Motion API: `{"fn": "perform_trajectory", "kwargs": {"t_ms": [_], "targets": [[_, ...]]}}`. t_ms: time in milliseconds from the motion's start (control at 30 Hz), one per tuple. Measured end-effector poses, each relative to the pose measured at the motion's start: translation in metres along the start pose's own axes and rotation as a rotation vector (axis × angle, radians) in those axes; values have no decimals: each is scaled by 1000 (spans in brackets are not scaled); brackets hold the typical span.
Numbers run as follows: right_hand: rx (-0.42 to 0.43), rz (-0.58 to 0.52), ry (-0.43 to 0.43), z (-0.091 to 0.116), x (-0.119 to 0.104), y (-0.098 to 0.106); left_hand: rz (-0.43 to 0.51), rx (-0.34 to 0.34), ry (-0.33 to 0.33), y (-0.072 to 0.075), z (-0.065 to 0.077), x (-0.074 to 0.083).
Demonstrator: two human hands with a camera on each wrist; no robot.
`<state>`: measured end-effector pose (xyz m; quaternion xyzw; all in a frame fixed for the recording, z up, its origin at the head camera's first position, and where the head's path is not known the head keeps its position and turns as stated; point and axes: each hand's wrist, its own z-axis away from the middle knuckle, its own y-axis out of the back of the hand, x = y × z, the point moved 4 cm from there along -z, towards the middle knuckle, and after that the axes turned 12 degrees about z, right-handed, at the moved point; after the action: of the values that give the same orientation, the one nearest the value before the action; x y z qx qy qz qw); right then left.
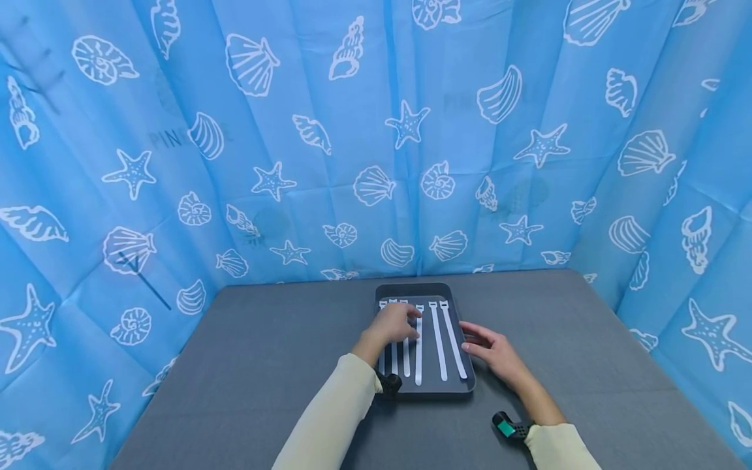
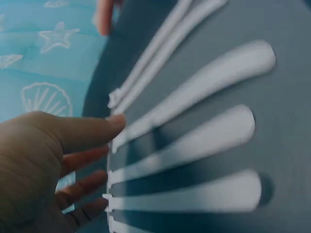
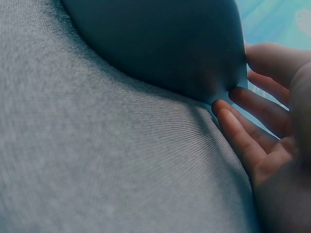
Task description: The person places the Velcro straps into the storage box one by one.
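Note:
A dark grey rectangular tray (image 1: 435, 289) holds several white cable straps (image 1: 439, 346), laid lengthwise side by side with their slotted heads at the far end. My left hand (image 1: 390, 324) hovers over the tray's left half, covering parts of some straps. In the left wrist view, its thumb and fingers are spread near the strap heads, with nothing held between them; whether a fingertip touches a strap I cannot tell. My right hand (image 1: 492, 351) rests fingertips against the tray's right side. The right wrist view shows those fingers mostly straight along the tray wall (image 3: 160, 48).
The tray lies on a grey cloth-covered table (image 1: 282, 365). A blue curtain (image 1: 329, 170) with white shell and starfish prints stands behind and on both sides. Each wrist wears a black strap with a small camera (image 1: 506, 425).

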<state>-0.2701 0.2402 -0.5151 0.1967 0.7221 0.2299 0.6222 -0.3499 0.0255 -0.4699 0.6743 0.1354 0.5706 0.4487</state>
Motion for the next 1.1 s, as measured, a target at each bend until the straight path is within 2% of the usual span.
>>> {"fn": "perform_trajectory", "kwargs": {"t_ms": [200,467,767,967,1100], "targets": [[1,9,7,0,1,0,-180,-40,-45,0,-4,0],[0,-3,7,0,1,-1,-286,-146,-29,-2,-1,0],[-3,3,-4,1,1,-1,-310,-210,11,-2,-3,4],[-3,-4,-9,1,1,-1,-260,-207,38,-1,-5,4],[-3,8,-7,0,0,0,-237,-196,17,-1,-6,4]]}}
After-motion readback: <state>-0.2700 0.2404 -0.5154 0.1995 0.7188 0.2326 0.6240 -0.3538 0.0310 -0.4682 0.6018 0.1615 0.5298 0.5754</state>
